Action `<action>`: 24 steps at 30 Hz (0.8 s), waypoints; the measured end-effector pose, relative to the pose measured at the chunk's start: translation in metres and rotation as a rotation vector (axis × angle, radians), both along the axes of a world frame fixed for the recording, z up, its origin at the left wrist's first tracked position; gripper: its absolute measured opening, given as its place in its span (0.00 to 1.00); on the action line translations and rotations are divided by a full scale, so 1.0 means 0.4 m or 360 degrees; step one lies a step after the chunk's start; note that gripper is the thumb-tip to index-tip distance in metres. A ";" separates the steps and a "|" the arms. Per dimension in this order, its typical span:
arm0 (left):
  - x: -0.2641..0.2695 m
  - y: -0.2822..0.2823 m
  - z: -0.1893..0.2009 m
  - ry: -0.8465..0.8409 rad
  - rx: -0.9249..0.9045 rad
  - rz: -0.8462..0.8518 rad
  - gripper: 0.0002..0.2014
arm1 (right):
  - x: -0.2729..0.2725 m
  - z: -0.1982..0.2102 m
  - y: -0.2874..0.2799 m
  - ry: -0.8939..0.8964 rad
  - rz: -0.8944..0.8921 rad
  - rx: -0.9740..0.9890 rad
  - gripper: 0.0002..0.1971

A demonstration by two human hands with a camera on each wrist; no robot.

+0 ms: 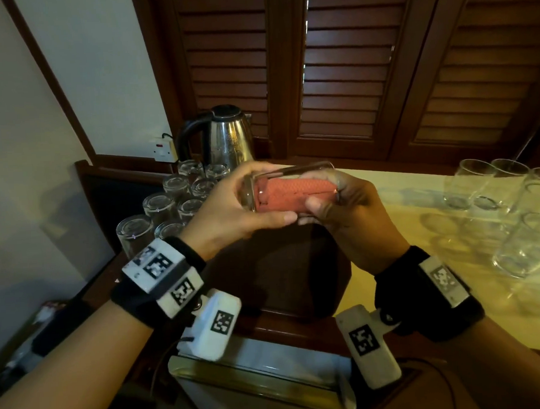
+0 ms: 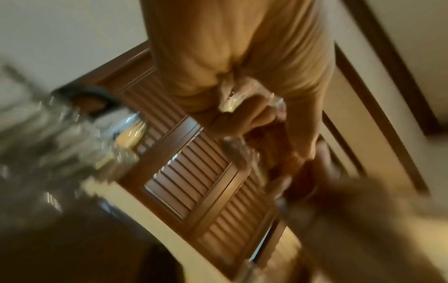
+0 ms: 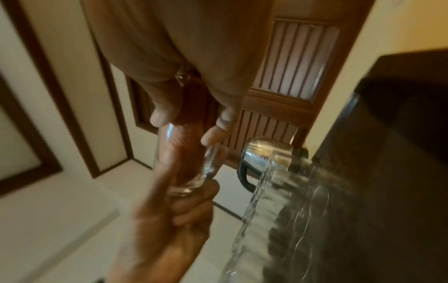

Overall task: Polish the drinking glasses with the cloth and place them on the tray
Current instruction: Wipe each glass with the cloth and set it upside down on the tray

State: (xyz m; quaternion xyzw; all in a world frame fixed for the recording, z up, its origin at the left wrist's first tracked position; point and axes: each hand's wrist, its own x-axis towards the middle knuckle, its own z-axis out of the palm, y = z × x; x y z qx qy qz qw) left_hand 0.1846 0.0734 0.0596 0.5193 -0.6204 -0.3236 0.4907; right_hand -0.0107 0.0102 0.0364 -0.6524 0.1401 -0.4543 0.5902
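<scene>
A clear drinking glass [image 1: 292, 174] lies sideways in the air in front of me, with a salmon-red cloth [image 1: 296, 193] stuffed inside it. My left hand [image 1: 240, 202] grips its thick base end, thumb underneath. My right hand [image 1: 334, 201] pinches the cloth at the glass's mouth. In the right wrist view the cloth [image 3: 191, 132] runs between the right thumb and fingers [image 3: 218, 124] into the glass [image 3: 196, 172], and the left hand [image 3: 174, 210] wraps the base. The left wrist view is blurred and shows the glass base [image 2: 232, 103] and the cloth [image 2: 274, 137].
Several glasses [image 1: 168, 206] stand upside down in rows at the left on a dark surface. Several upright glasses [image 1: 496, 186] stand on the pale tabletop [image 1: 404, 228] at the right. A steel kettle [image 1: 227, 134] sits behind, before louvred wooden shutters [image 1: 349, 75]. A small fridge top [image 1: 256, 377] lies below my wrists.
</scene>
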 end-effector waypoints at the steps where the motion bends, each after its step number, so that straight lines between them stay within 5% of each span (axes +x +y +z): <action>1: -0.007 0.004 0.005 0.0267 0.0217 -0.0044 0.30 | 0.003 0.003 0.002 0.0016 -0.0043 -0.0108 0.14; 4: 0.001 0.012 0.006 0.0500 0.0401 -0.0049 0.28 | 0.015 -0.001 0.005 0.0042 -0.0020 -0.0232 0.14; 8: 0.035 0.020 0.006 -0.0320 -0.0083 0.0150 0.30 | 0.030 -0.016 0.016 -0.0049 0.0170 0.0260 0.15; 10: 0.040 0.026 0.003 -0.0513 -0.0126 0.0177 0.32 | 0.034 -0.020 0.021 -0.0074 0.0181 0.0376 0.17; 15: 0.029 0.038 0.018 0.0442 0.0431 -0.0037 0.30 | 0.049 -0.013 0.024 -0.0003 -0.0077 -0.0079 0.15; 17: 0.027 0.041 0.022 0.0516 0.0367 0.0010 0.29 | 0.058 -0.006 0.029 0.0009 -0.0085 -0.0134 0.14; 24: 0.068 0.048 0.015 -0.0548 -0.0102 0.0094 0.33 | 0.038 -0.001 0.042 0.0031 0.0196 0.0528 0.18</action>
